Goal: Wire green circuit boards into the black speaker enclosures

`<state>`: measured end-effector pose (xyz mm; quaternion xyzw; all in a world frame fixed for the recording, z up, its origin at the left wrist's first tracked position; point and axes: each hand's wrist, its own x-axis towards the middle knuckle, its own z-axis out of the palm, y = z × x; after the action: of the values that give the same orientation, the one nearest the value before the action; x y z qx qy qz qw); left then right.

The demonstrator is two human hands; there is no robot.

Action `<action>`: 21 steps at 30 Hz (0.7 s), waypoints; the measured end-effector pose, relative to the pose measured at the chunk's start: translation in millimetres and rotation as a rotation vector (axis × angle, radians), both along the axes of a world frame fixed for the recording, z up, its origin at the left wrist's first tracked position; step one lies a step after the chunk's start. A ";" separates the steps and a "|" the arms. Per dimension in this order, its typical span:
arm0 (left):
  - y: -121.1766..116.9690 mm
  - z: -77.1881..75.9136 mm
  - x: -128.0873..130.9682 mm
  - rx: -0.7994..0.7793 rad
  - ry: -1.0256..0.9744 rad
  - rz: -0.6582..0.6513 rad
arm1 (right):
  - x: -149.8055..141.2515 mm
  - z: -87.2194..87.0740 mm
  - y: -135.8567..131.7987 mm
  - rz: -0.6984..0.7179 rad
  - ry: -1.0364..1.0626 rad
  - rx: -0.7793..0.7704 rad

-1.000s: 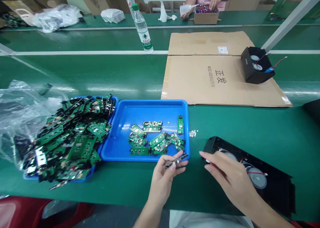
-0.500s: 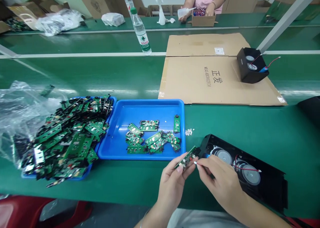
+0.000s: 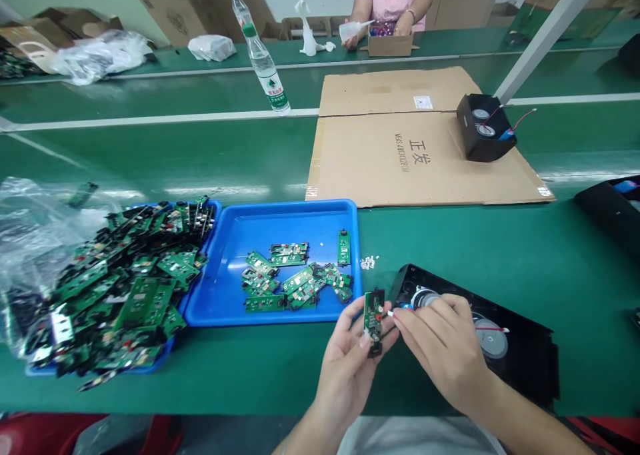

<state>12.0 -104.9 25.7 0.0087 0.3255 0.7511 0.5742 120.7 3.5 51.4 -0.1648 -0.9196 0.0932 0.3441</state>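
My left hand [image 3: 350, 358] holds a small green circuit board [image 3: 373, 322] upright, thumb on its lower front, with red and white parts facing me. Close beside the board's right edge, my right hand [image 3: 445, 352] pinches a small white connector plug [image 3: 391, 314] between thumb and forefinger. Whether the plug touches the board I cannot tell. Under my right hand lies a black speaker case [image 3: 530, 358] with two round silver speakers [image 3: 493, 338] and a red wire; the hand partly hides it. A bit of blue shows by my fingertips at the case's left end.
A blue tray [image 3: 225, 242] holds several circuit boards; left of it, another tray is heaped with boards [image 3: 145, 302] beside clear plastic [image 3: 35, 262]. Small white bits [image 3: 369, 262] lie nearby. Beyond are flat cardboard [image 3: 370, 155], a second speaker box [image 3: 483, 128], a bottle [image 3: 267, 75] and a co-worker [image 3: 395, 2].
My left hand has turned the circuit board from slanted to upright. My right hand keeps its pinch on the plug beside the board. The whole view has shifted slightly.
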 end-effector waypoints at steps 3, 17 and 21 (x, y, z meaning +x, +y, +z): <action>1.9 -4.4 4.3 0.030 0.064 0.023 | -2.4 0.3 -1.4 0.005 0.011 -0.035; 3.5 -11.2 6.1 0.110 0.322 -0.079 | 7.9 0.4 -1.2 0.067 0.051 -0.342; 5.2 -11.8 7.5 0.084 0.344 -0.132 | 11.9 0.0 -1.8 0.059 0.062 -0.352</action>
<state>19.4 -99.7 13.9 0.1822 0.3861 0.7123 0.5571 132.5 1.7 51.4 -0.1923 -0.8825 0.2681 0.3352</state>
